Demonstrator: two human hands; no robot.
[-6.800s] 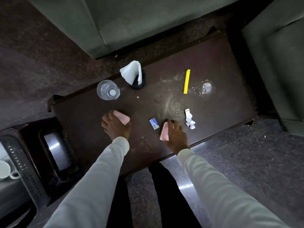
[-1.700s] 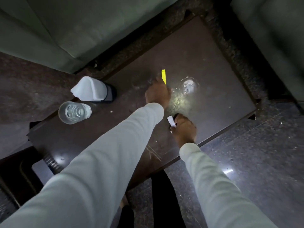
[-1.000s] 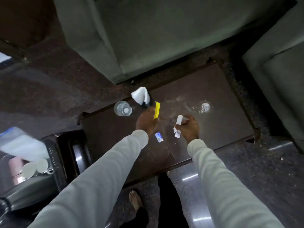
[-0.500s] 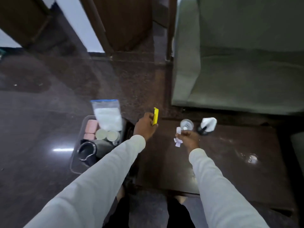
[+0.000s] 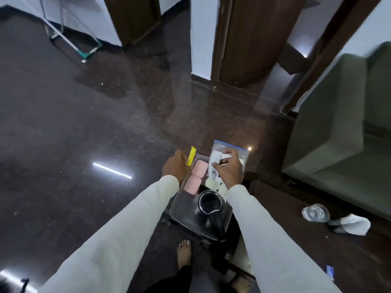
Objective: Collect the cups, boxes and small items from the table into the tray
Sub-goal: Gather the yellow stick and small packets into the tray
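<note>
My left hand [image 5: 176, 166] grips a yellow strip [image 5: 191, 156] just past the left rim of the clear tray [image 5: 184, 210]. My right hand [image 5: 229, 168] pinches crumpled white paper scraps [image 5: 215, 159] above the tray's far end. In the tray lie two pink boxes [image 5: 195, 176], small white cups [image 5: 211, 183], a black kettle [image 5: 209, 203] and a clear bag of white powder [image 5: 237, 149]. On the dark table [image 5: 296, 240] remain a glass tumbler [image 5: 315, 212], a napkin holder [image 5: 349, 224] and a small blue packet [image 5: 330, 272].
The tray sits on a low dark stand at the table's left end. A green sofa [image 5: 342, 127] stands to the right. Polished dark floor [image 5: 63, 144] spreads left, with a wooden door [image 5: 249, 37] ahead. My bare foot [image 5: 184, 253] is below the tray.
The view has swung left from the table to the tray. Both hands have carried the yellow strip and the paper scraps from above the table to the tray.
</note>
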